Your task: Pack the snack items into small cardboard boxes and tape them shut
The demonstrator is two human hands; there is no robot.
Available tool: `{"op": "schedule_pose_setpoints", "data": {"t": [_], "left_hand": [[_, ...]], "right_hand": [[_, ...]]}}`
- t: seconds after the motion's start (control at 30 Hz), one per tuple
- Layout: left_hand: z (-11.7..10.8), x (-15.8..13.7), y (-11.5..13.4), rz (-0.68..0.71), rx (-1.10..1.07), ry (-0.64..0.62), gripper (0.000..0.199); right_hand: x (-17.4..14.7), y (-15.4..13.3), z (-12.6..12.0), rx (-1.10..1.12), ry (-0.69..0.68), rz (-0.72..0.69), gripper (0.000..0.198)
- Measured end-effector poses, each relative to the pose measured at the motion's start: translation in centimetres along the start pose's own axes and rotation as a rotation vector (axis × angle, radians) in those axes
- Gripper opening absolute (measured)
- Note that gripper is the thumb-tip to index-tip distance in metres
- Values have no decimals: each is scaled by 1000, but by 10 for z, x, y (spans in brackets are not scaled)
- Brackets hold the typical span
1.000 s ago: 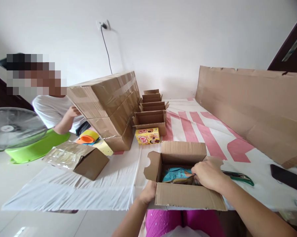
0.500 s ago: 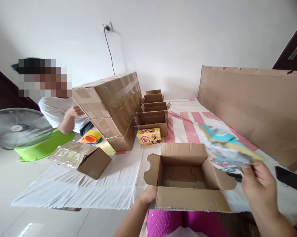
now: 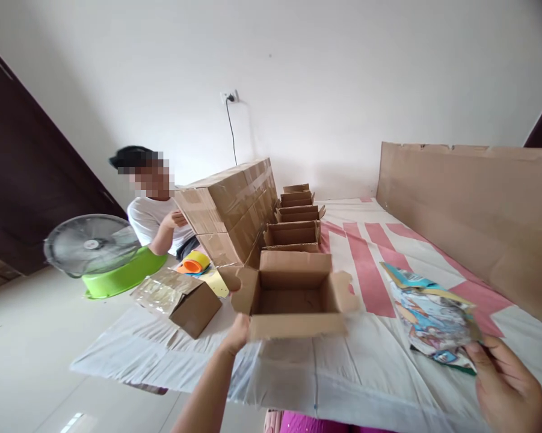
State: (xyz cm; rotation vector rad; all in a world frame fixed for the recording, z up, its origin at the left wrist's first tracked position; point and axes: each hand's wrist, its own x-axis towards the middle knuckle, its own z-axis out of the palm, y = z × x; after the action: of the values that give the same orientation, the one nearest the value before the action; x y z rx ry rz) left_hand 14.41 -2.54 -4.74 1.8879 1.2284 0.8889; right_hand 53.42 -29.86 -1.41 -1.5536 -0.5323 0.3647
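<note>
My left hand grips the near left corner of an open cardboard box. The box is tilted slightly toward me and looks bare inside, with its flaps spread out. On the right, my right hand pinches the near corner of a colourful printed packet between thumb and fingers. The packet has blue, yellow and white printing and lies low over the tablecloth; whether it touches the cloth I cannot tell. Beyond the held box stands a row of open cardboard boxes.
Taped cartons are stacked behind, with a person seated past them. A taped box sits at the table's left, near an orange ring-shaped thing. A fan, green basin and upright cardboard sheet flank the table.
The held box has moved forward and left, toward the row, and now hides the yellow snack box. My right hand has lowered the packet and shifted right. The camera view has turned.
</note>
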Motion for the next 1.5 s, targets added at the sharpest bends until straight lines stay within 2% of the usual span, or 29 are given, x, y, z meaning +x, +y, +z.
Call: {"op": "schedule_pose_setpoints", "data": {"t": [0.07,0.13,0.23,0.3,0.33,0.4,0.43,0.5,0.57,0.6,0.67,0.73,0.8,0.9,0.97,1.0,1.07,1.13,1.2,1.27,1.37,1.47,1.5], "left_hand": [[-8,12,-13,-28,-14,152,56],[-4,15,-24,-84,-22,321,53],[22,-2,-32,-173,-11,535,53],[47,-24,-27,-173,-14,559,49],[60,-37,-21,-134,-27,498,45],[83,-62,-5,40,-66,139,42],[92,-72,3,145,-83,-68,49],[106,-84,16,312,-80,-418,77],[118,-89,20,392,-51,-617,99],[124,-89,19,400,-37,-665,99],[134,-89,13,402,-31,-680,87],[142,-88,10,404,-43,-622,73],[142,-86,18,385,-72,-533,53],[125,-70,62,349,-169,-313,30],[109,-46,110,419,-278,-139,35],[102,-30,138,493,-323,-101,40],[95,7,191,558,-389,-114,47],[96,44,236,491,-446,-201,60],[104,74,267,335,-503,-270,73],[113,88,281,258,-535,-279,74],[122,76,266,280,-568,-232,70],[132,41,209,264,-642,-226,72],[136,29,183,226,-674,-228,73]], "right_hand": [[4,8,8,-104,-131,-40,33],[6,23,19,-206,-269,-119,38],[1,49,39,-309,-529,-246,36],[-6,60,52,-353,-660,-311,35],[-9,63,56,-364,-686,-328,36],[-14,66,58,-370,-689,-333,35],[-16,66,57,-364,-697,-332,34],[-16,66,48,-322,-745,-355,35],[-16,70,36,-265,-829,-378,54],[-17,74,29,-247,-857,-380,67],[-19,86,17,-263,-855,-362,84],[-21,99,10,-311,-793,-332,76],[-20,102,9,-334,-730,-302,57],[-7,69,15,-258,-631,-310,39],[13,24,25,-167,-549,-360,37],[26,-2,32,-124,-493,-380,37],[58,-49,52,-31,-365,-380,42],[94,-82,75,30,-261,-290,47],[123,-99,96,43,-235,-242,52],[138,-102,107,61,-249,-214,57],[127,-88,102,115,-308,-223,61],[92,-50,85,158,-476,-233,64],[80,-33,80,181,-639,-209,64]]}}
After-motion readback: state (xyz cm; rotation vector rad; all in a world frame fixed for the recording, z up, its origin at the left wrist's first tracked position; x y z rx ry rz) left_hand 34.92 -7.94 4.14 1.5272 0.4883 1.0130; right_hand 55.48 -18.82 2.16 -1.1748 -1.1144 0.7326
